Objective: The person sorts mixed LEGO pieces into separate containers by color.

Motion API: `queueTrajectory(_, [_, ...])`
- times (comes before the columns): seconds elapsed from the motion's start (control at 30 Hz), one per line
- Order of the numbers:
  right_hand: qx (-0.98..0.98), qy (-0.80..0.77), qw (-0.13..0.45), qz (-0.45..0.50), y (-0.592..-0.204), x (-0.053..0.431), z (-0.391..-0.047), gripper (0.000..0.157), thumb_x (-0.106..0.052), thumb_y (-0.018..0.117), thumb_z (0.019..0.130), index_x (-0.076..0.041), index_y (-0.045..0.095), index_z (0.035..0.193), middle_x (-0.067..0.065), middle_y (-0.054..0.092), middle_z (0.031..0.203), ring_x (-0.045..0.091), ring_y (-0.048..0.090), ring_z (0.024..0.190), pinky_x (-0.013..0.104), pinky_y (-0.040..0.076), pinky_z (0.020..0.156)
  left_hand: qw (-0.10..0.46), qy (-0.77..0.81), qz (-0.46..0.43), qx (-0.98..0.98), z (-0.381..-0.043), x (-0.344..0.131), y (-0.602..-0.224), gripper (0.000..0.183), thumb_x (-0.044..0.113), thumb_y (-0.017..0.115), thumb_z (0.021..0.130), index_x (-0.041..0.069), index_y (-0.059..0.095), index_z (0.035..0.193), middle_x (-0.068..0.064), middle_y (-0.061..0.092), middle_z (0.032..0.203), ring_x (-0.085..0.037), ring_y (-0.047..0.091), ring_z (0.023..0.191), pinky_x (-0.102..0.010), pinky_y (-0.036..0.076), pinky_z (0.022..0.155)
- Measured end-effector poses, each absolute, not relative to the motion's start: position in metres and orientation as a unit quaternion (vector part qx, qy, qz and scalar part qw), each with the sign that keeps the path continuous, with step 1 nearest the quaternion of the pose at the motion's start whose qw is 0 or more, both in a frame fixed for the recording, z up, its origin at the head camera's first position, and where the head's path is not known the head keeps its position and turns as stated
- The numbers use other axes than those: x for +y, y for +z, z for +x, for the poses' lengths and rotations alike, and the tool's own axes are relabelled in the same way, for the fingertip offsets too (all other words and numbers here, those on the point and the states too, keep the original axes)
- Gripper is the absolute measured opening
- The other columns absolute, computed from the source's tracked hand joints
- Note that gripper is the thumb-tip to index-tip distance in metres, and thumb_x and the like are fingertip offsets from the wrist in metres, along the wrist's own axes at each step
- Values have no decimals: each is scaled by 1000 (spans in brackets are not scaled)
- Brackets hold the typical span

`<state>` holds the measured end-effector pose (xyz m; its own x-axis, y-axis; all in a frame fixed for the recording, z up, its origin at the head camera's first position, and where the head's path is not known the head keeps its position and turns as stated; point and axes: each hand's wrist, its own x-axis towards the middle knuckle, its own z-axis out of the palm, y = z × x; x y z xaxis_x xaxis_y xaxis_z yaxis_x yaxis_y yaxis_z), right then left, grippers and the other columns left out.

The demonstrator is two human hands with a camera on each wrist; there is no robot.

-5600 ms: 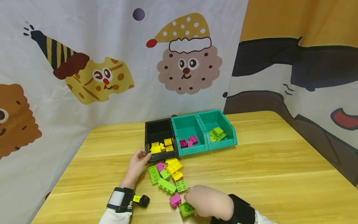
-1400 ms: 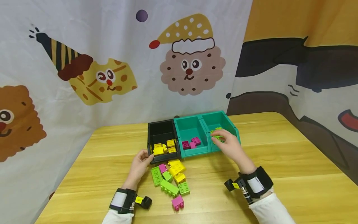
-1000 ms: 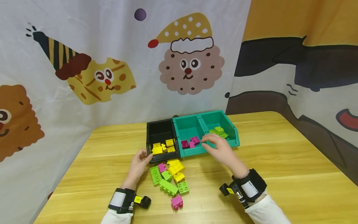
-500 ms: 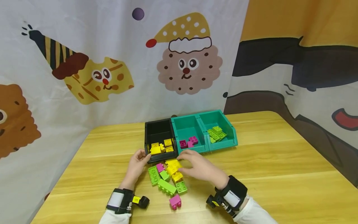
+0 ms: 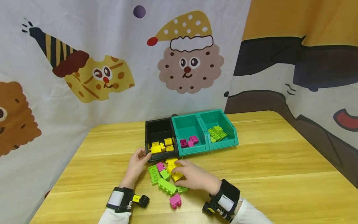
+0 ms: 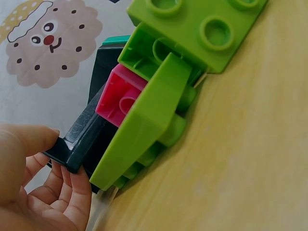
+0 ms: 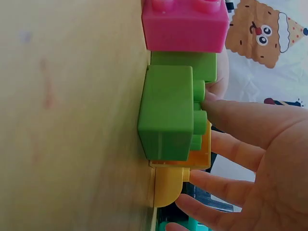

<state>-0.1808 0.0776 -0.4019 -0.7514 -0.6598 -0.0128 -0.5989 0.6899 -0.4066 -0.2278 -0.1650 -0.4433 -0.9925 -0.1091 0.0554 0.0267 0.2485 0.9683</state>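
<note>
My left hand (image 5: 137,163) pinches the front left corner of the black bin (image 5: 160,158), thumb above and fingers curled below, as the left wrist view shows. Several yellow bricks lie in that bin. My right hand (image 5: 194,176) reaches over the loose pile with its fingers spread around the yellow bricks (image 5: 170,165); in the right wrist view its fingers come up beside a yellow brick (image 7: 168,185) and a green brick (image 7: 166,113). Whether the fingertips press on them I cannot tell. A green plate (image 5: 154,175) and a long green brick (image 5: 167,186) lie left of this hand.
Two teal bins (image 5: 193,151) adjoin the black one on its right, with magenta bricks (image 5: 193,139) in the middle bin and green pieces (image 5: 217,133) in the right one. A magenta brick (image 5: 175,201) lies nearest the table's (image 5: 265,165) front edge.
My right hand was at the right teal bin, then came left and down to the yellow bricks. A green brick from the near pile now lies in that bin. My left hand stays put.
</note>
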Motion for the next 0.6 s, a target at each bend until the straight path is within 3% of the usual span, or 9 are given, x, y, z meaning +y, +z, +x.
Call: queueTrajectory(0.6, [911, -179, 47, -369, -403, 78, -183, 28, -24, 70, 85, -11, 69, 109, 10, 55, 130, 24, 57, 115, 34, 46, 97, 60, -611, 25, -789, -227, -164, -443, 17, 7, 62, 90, -3, 54, 101, -2, 51, 84, -9, 46, 74, -19, 40, 62])
